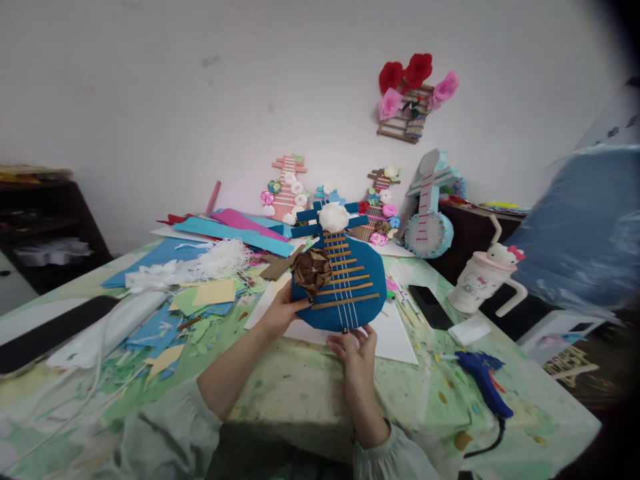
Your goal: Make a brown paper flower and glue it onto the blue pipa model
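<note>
A blue paper lute [365, 263] is held up over the table's middle, its face toward me. Brown strips cross its front and thin white strings run down it. One brown paper flower [311, 272] sits on its left side, and a round white paper flower [334, 217] on its neck. My left hand [281, 312] grips the lute's lower left edge, thumb on the front and the other fingers mostly hidden behind. At the bottom edge, my right hand [357, 350] holds the lute with bent fingertips. White sheets [395, 340] lie beneath it.
Paper scraps [200, 307], white yarn [225, 260] and coloured sheets [235, 233] cover the left. To the right are a phone [430, 307], a lidded cup [481, 283] and a blue glue gun [485, 383] with a cord. Decorated paper instruments [286, 190] stand along the wall.
</note>
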A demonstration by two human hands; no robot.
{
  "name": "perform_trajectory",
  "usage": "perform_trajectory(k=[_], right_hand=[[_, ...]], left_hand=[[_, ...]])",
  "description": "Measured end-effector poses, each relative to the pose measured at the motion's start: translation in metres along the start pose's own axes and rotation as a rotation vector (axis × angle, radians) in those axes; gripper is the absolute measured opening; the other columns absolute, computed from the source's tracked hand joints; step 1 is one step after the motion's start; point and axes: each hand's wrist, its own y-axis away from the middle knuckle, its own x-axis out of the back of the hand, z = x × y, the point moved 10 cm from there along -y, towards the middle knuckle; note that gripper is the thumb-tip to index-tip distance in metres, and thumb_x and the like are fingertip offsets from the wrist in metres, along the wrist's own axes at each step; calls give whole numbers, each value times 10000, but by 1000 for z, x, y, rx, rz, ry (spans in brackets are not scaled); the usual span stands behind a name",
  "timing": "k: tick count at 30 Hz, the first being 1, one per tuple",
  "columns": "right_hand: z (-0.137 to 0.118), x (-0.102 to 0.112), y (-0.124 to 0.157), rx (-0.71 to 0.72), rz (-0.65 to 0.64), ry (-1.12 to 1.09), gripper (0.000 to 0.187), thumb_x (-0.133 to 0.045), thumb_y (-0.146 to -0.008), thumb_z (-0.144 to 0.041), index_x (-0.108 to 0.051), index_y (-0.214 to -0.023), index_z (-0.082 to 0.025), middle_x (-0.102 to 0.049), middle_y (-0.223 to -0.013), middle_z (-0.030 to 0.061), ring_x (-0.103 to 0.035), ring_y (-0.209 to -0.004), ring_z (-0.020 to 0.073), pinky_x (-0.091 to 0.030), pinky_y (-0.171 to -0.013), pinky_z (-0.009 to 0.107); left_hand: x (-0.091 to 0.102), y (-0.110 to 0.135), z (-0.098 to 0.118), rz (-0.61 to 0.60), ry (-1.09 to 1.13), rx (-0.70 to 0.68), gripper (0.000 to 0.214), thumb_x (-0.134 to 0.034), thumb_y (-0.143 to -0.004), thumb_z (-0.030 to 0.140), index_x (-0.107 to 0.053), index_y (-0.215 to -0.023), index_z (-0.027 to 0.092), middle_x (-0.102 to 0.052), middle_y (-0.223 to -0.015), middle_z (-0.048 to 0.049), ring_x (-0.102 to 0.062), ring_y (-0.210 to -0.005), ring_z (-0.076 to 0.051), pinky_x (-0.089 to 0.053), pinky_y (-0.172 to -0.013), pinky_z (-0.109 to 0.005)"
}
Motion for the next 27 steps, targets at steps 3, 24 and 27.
perform_trajectory(k=[3,24,27], right_hand=[[-46,21,11,320,212,302,526,-611,-772,-394,-379,-1212,-224,-461,-1123,80,-548,-826,167,-484,-670,314],[-125,-48,12,796,39,394,369,-561,-778,-215,-403,-1112,-209,-538,-996,63,-574,-846,186,-500,-737,352],[-123,-35,26,830,56,371,329,-550,-815,-215,-434,-1123,-215,-530,-1050,72,-578,-872,181,-499,-783,369]], left_hand=[[10,-3,4,11,-49,-40,646,-812,-608,241,-550,-1198,210,-671,-1158,-90,-639,-1025,-280,-547,-813,-401],[-26,23,46,-134,-791,-594,465,-547,-850,198,-516,-1314,192,-618,-1265,-93,-567,-1179,-245,-437,-1026,-390],[-32,34,57,-133,-867,-724,471,-496,-877,164,-487,-1344,222,-578,-1323,-74,-538,-1226,-214,-423,-1052,-359]])
